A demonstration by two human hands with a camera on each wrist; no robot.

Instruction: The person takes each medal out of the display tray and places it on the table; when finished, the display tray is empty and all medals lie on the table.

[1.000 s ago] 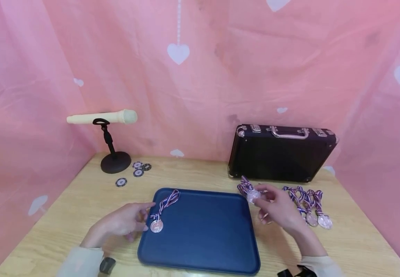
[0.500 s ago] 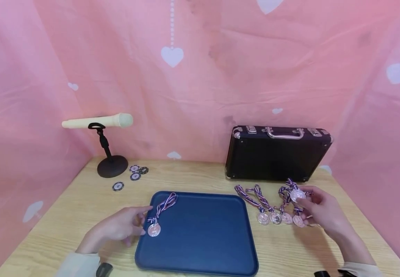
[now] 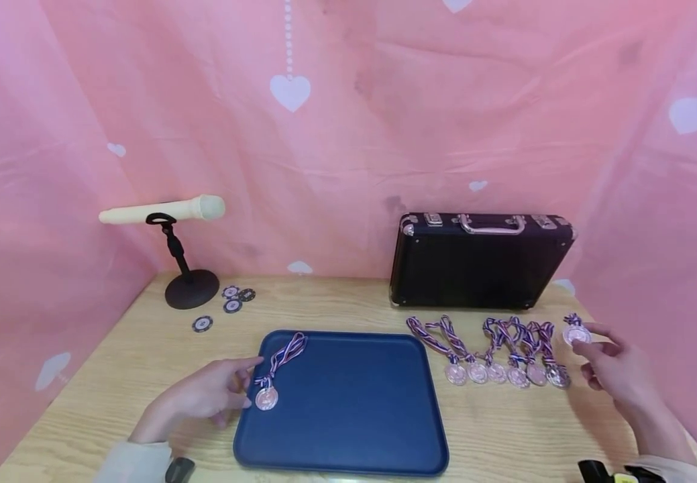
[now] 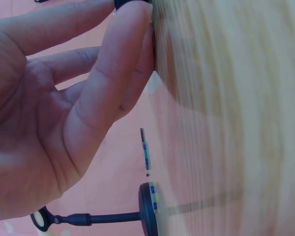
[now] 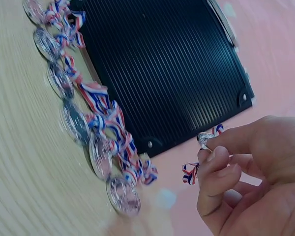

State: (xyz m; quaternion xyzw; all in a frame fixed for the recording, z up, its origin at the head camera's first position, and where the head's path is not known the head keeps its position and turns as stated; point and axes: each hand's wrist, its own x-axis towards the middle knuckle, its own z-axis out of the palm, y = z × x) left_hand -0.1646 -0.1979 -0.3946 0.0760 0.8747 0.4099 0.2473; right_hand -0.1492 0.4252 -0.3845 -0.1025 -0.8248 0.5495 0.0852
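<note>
One medal is laid on the tray beside the relaxed left hand, another medal is pinched in the right hand at far right, and six medals are left on the table.

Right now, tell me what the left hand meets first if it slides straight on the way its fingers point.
Probably the medal lying on the blue tray: the left hand points right at it, fingertips nearly at its ribbon.
</note>
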